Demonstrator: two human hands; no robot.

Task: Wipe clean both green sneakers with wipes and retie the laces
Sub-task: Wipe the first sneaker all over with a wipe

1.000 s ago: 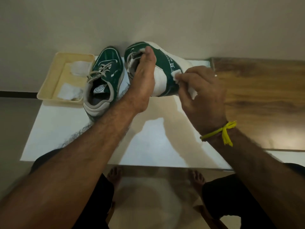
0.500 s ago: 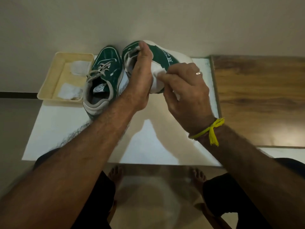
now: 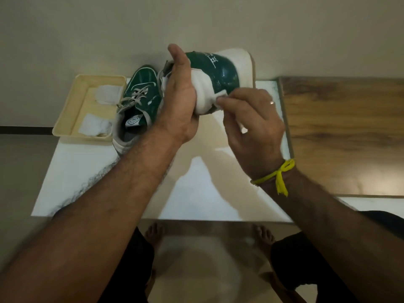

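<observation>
One green sneaker [image 3: 215, 71] is lifted above our white table [image 3: 87, 171], gripped by our left hand [image 3: 179, 101]; our right hand [image 3: 253, 119] pinches a wipe [image 3: 222, 95] against its heel. The other sneaker [image 3: 140, 103] sits beside a tray [image 3: 72, 110].

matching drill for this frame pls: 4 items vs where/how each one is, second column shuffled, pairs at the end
Items:
1. held sneaker
2. second sneaker
3. wipe
4. beige tray

States:
A. pinched in the right hand, pressed on a shoe's side
B. resting on the white mat, laces showing
C. at the mat's far left, used wipes inside
D. lifted and turned on its side, gripped by the left hand

Pairs: 1-D, 2-B, 3-A, 4-C
</observation>
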